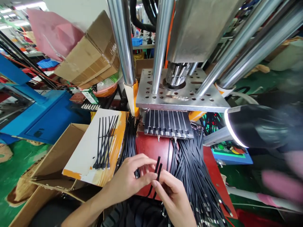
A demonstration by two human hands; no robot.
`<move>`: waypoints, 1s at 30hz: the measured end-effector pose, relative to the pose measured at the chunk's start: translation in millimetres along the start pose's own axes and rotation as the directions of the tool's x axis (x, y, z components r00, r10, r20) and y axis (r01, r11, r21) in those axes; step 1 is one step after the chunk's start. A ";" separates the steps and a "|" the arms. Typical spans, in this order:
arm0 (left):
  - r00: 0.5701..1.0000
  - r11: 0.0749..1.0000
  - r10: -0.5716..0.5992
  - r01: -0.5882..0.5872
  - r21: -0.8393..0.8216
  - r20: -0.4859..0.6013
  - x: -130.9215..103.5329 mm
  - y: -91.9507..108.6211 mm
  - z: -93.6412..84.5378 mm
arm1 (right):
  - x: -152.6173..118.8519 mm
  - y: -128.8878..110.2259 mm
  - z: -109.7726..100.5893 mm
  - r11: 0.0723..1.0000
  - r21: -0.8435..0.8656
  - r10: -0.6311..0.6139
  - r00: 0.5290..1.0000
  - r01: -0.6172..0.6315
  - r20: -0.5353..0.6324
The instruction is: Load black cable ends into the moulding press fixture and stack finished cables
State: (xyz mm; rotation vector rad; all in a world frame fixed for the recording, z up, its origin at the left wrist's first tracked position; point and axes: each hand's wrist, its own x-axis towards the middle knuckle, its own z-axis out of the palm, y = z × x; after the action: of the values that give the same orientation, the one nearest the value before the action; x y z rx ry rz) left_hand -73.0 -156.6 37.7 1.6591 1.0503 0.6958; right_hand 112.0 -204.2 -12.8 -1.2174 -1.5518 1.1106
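Observation:
Two short flat black cables (159, 168) stand up between my hands, over the red work surface (151, 148). My left hand (132, 176) pinches them between thumb and fingers from the left. My right hand (171, 192) is closed on their lower part from the right, its thumb against them. Just beyond, a metal fixture (168, 124) holds a row of black cables under the press plate (180, 102). A large bundle of black cables (194, 170) lies to the right of my hands, and another bundle (130, 138) lies to the left.
Several black cables (105, 142) lie on a white board (82, 154) at the left, over cardboard boxes (59, 157). Metal columns (121, 41) rise around the press. A black lamp-like object with a bright rim (255, 126) is at the right, near a blurred pink shape.

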 end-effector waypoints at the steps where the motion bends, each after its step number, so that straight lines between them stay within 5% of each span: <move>1: 0.999 0.999 0.039 -0.039 0.005 -0.023 5.1 5.8 -3.2 | -1.1 0.4 1.3 0.999 -0.023 -0.034 0.999 0.033 -0.007; 11: 0.989 0.986 0.100 -0.083 -0.145 0.110 11.6 12.5 -5.9 | -7.5 -1.2 3.5 0.986 -0.068 -0.155 0.987 0.152 -0.042; 16: 0.969 0.976 0.216 -0.212 -0.044 0.116 8.5 15.2 -10.0 | -0.8 -2.5 4.0 0.979 -0.094 -0.186 0.982 0.183 -0.022; 19: 0.960 0.960 0.278 -0.279 0.035 0.025 19.3 17.7 -18.2 | -2.0 11.1 16.2 0.988 -0.083 -0.131 0.991 0.130 -0.005; 22: 0.926 0.946 0.319 -0.299 0.123 -0.201 48.7 6.8 -29.6 | -10.6 28.4 29.8 0.997 -0.042 0.074 0.987 -0.069 0.143; 25: 0.839 0.899 0.431 -0.367 0.238 -0.331 93.6 -23.6 -38.5 | -6.6 29.2 21.5 0.979 -0.036 0.201 0.911 -0.202 0.360; 27: 0.787 0.867 0.491 -0.398 0.301 -0.374 126.9 -49.2 -41.5 | 15.4 19.2 -0.4 0.982 -0.115 0.183 0.904 -0.149 0.386; 30: 0.771 0.875 0.477 -0.374 0.306 -0.422 171.9 -80.4 -42.8 | 75.5 1.8 -40.1 0.971 -0.239 0.103 0.954 -0.034 0.280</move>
State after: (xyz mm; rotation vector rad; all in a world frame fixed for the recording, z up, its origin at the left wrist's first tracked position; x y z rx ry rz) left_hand -55.2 24.2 -31.8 1.9889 1.1205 1.4114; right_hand 138.5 -124.4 2.5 -1.3143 -1.9190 1.2230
